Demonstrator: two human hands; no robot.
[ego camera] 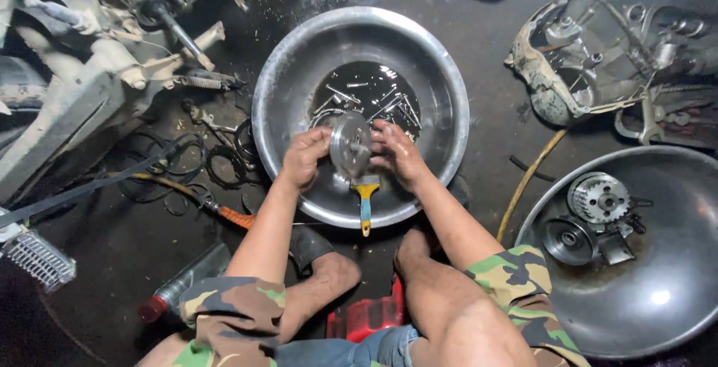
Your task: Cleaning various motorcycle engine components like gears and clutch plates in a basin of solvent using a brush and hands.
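**Both hands on a metal disc over the steel basin**

I see the left hand (304,156) and the right hand (396,152) clasping a round grey metal disc part (350,145) from either side — each grip is pressed against its rim, fingers curled around the edge, holding it on edge. The disc hangs just above the middle of the large round stainless steel basin (292,68), which sits on the dark oily floor (479,45).

Inside the basin, just beyond the disc, a scatter of loose bolts and small metal pieces (374,98) lies in a dark liquid. Below the disc, on the basin's near wall, rests a paintbrush with a yellow and blue handle (365,201), its handle tip reaching over the basin's near rim.

To the right of the basin lies a second wide steel bowl (658,292) holding a toothed gear part and a pulley-like piece (597,196). Beyond that, to the basin's upper right, sits a grimy engine casing (580,57). To the left of the basin — black rubber rings and cables (187,169) spread on the floor.
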